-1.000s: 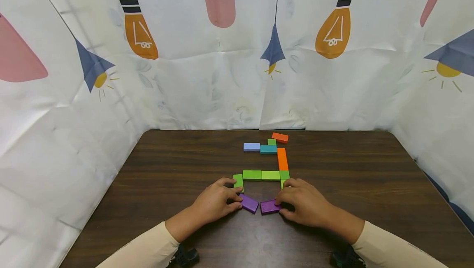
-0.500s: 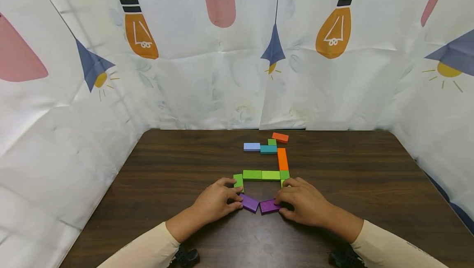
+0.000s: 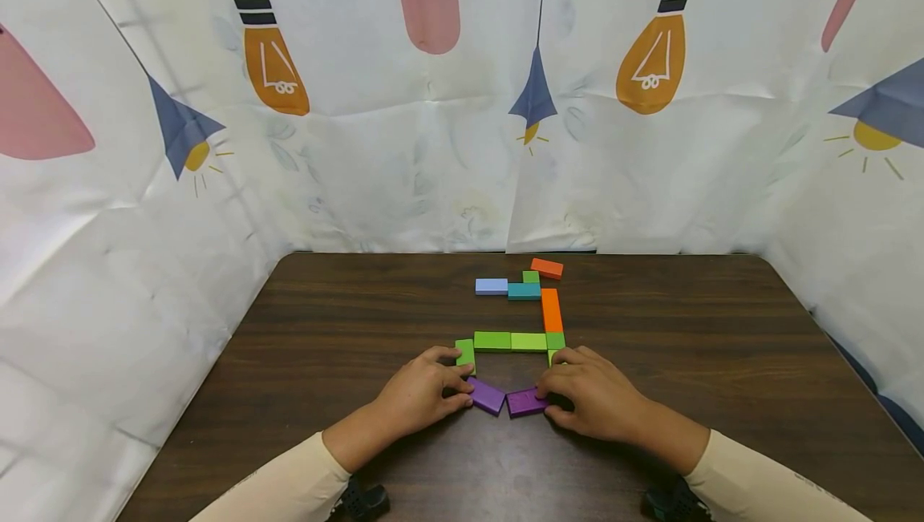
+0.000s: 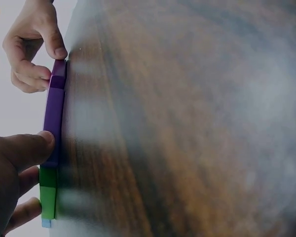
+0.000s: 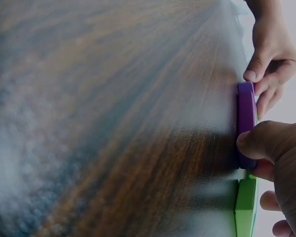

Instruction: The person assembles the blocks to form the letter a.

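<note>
Near the front of the layout, two purple blocks lie flat on the table with their inner corners almost meeting in the head view. My left hand [image 3: 426,390] pinches the outer end of the left purple block [image 3: 488,398], its thumb on the near face. Its other fingers touch a green block [image 3: 465,354] standing lengthwise behind it. With thumb and finger, my right hand [image 3: 599,398] holds the outer end of the right purple block [image 3: 523,404]. Under that hand a yellow-green block [image 3: 552,354] is mostly hidden. The right wrist view shows a green block [image 5: 245,202] beside the hand.
Behind the purple blocks runs a row of green blocks [image 3: 509,341]. An orange block [image 3: 552,310] leads back to teal [image 3: 524,291] and light blue [image 3: 492,287] blocks. A small green block [image 3: 530,277] and a tilted orange-red block [image 3: 546,268] lie near the table's far edge.
</note>
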Tool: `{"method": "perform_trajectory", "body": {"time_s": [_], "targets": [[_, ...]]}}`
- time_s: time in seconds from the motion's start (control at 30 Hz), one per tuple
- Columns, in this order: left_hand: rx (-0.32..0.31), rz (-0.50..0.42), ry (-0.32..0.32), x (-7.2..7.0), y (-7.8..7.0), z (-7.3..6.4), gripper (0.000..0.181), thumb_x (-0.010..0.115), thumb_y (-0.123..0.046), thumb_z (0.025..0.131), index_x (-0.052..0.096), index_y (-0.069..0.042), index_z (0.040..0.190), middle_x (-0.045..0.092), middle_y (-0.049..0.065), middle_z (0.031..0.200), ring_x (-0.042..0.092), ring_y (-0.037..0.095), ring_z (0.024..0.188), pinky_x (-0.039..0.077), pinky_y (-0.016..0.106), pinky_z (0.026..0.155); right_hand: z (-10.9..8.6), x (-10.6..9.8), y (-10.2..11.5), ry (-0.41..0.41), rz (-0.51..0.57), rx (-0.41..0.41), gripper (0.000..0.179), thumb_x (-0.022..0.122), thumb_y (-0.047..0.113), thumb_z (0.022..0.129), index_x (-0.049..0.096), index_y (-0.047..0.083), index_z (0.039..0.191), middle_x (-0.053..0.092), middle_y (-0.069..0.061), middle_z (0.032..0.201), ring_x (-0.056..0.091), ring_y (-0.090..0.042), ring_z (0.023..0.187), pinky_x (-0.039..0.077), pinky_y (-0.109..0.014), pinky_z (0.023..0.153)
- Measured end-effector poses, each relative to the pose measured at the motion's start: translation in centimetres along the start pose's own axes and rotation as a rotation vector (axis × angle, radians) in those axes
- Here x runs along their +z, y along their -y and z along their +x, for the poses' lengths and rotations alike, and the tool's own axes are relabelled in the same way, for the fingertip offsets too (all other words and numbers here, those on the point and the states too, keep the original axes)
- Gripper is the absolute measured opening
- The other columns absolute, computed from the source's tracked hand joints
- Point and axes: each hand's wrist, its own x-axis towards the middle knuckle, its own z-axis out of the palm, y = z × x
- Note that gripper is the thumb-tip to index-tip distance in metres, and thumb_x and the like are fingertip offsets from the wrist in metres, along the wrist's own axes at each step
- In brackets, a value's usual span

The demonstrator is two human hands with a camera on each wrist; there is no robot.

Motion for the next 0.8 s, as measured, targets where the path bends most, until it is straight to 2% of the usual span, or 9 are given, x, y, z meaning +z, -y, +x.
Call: {"method": "perform_trajectory", "body": {"time_s": [0.53, 0.6, 0.8], "targets": [[0.002, 0.003, 0.015, -0.1, 0.1, -0.1, 0.018, 0.081, -0.031, 0.090, 0.084, -0.019, 0.103, 0.069, -0.005, 0.128, 0.054, 0.026, 0.133, 0.055, 0.049, 0.094, 0.0, 0.0, 0.1, 0.000, 0.005, -0.014, 0.024, 0.089, 0.031, 0.079, 0.076, 0.024, 0.098, 0.071, 0.014, 0.105, 0.059, -0.016, 0.105, 0.051, -0.043, 0.085], [0.001, 0.006, 0.024, -0.2, 0.1, -0.2, 0.019, 0.080, -0.032, 0.091, 0.083, -0.020, 0.105, 0.068, -0.006, 0.129, 0.054, 0.026, 0.133, 0.053, 0.053, 0.095, 0.1, -0.1, -0.1, -0.003, 0.025, -0.008, 0.024, 0.088, 0.032, 0.080, 0.076, 0.025, 0.099, 0.070, 0.013, 0.107, 0.058, -0.014, 0.105, 0.051, -0.043, 0.087], [0.005, 0.022, 0.056, -0.5, 0.4, -0.3, 0.021, 0.080, -0.032, 0.092, 0.082, -0.023, 0.111, 0.066, -0.008, 0.133, 0.051, 0.026, 0.136, 0.037, 0.070, 0.105, 1.0, -0.9, -1.6, -0.042, 0.042, 0.055, 0.022, 0.083, 0.032, 0.086, 0.075, 0.021, 0.103, 0.070, 0.007, 0.112, 0.058, -0.018, 0.110, 0.049, -0.045, 0.096]]}}
